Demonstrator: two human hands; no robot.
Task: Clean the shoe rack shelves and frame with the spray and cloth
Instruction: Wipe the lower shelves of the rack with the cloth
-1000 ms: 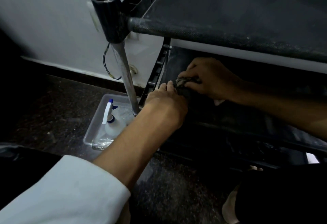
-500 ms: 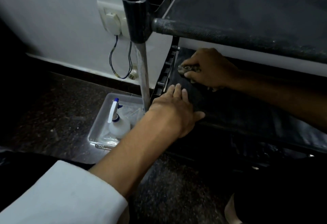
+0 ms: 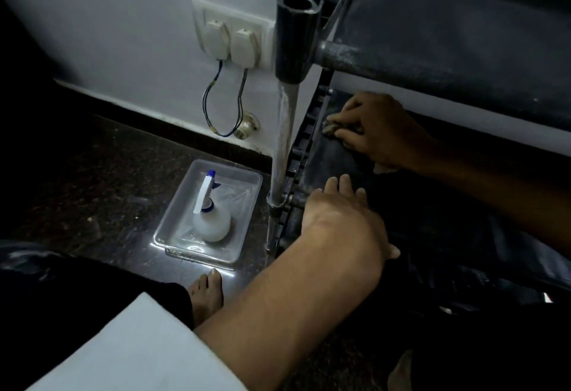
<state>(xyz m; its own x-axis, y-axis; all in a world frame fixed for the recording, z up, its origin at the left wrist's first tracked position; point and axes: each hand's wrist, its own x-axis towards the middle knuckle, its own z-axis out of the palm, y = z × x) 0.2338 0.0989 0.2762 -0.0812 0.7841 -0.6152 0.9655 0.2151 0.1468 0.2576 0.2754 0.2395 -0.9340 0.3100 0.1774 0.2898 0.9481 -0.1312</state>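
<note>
The right hand, at right of centre, curls its fingers round a small, crumpled grey-brown cloth and presses it on the far left corner of the lower shelf, a sheet of dark, dull fabric. Only a wrinkled tip of the cloth shows past the fingertips; the rest is hidden under the palm. Below it, the left hand lies flat with straight fingers on the front edge of the same shelf and holds nothing; its thumb sticks out on the right side.

The shelf's right part sinks into shadow, and what lies beneath it is too dark to make out. Above, the upper shelf, of the same dark fabric, carries a dusty, speckled round bar along its front and is cut off by the top and right edges. A shiny metal post stands upright at the left corner, capped by a black plastic connector with an open round top.

Left of the post, on the dark speckled stone floor, a clear plastic tray holds a white spray bottle with a blue-tipped trigger, upright. On the pale wall behind, a white socket plate has two plugs with thin looping wires. A bare foot and a white sleeve fill the lower left.
</note>
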